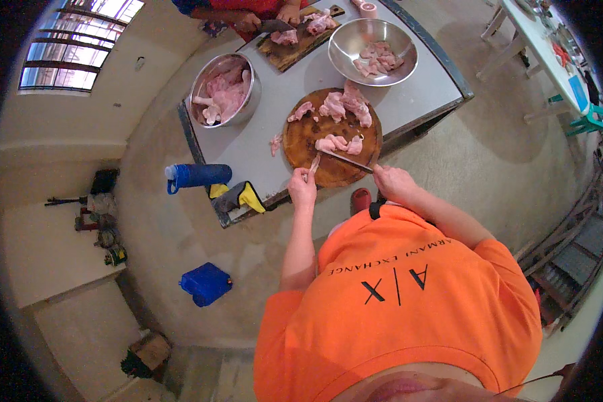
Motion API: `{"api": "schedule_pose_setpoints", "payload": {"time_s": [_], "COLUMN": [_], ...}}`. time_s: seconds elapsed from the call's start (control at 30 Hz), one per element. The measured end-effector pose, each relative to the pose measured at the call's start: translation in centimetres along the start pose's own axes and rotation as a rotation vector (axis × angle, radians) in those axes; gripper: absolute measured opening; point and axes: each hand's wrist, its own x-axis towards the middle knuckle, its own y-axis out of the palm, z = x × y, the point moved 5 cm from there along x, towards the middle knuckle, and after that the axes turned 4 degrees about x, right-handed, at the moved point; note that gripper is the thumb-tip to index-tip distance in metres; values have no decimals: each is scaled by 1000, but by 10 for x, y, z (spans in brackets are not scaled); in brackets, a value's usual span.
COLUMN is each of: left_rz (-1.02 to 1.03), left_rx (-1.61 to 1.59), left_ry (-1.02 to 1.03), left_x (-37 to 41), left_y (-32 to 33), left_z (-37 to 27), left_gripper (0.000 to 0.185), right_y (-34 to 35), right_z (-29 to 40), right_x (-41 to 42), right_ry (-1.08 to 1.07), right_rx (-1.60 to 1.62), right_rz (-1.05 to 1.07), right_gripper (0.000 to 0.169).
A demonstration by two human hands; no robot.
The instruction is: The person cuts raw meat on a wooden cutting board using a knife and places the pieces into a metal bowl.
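My left hand (303,189) pinches a thin strip of raw meat (314,165) over the near left edge of a round wooden cutting board (301,138). In my right hand (394,182) is a knife (349,162), its blade pointing left across the board. The blade's tip touches or lies very near a pale piece of raw chicken (337,144) and the top of the strip. Larger raw chicken pieces (349,104) lie on the board's far side, with a smaller piece (301,111) to their left. A scrap of meat (275,144) rests on the table just left of the board.
Behind the board stands a steel bowl (339,55) of sliced meat; a steel pot (254,90) of raw chicken is at left. Across the table (261,166), a co-worker's hands (269,21) cut meat with a knife. A blue bottle (201,175) and a cloth (237,197) lie near the left corner.
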Motion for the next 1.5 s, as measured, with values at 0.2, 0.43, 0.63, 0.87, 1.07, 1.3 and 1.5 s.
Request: {"api": "schedule_pose_setpoints", "payload": {"time_s": [0.2,0.43,0.63,0.87,1.07,1.3,1.5], "left_rz": [83,-8,-22,113,57,31,6], "left_rx": [39,151,28,-69,-542,-347,-114], "left_ry": [-35,140,13,-147,-402,-64,163], "left_x": [0,4,15,19,16,19,17], "left_y": [-3,-20,-8,-2,-22,-11,-4], "left_z": [-6,-45,-26,13,22,28,-46], "left_gripper": [19,19,28,19,14,18,14], "right_y": [3,1,-6,-5,-4,-6,-1], "right_z": [-1,5,4,3,-7,-1,-2], "right_x": [6,3,4,5,9,11,15], "right_ry": [-6,-9,0,-22,54,45,20], "right_rx": [6,8,8,4,102,82,50], "right_rz": [-7,32,26,-1,34,91,63], "right_gripper": [21,22,22,22,25,26,24]}}
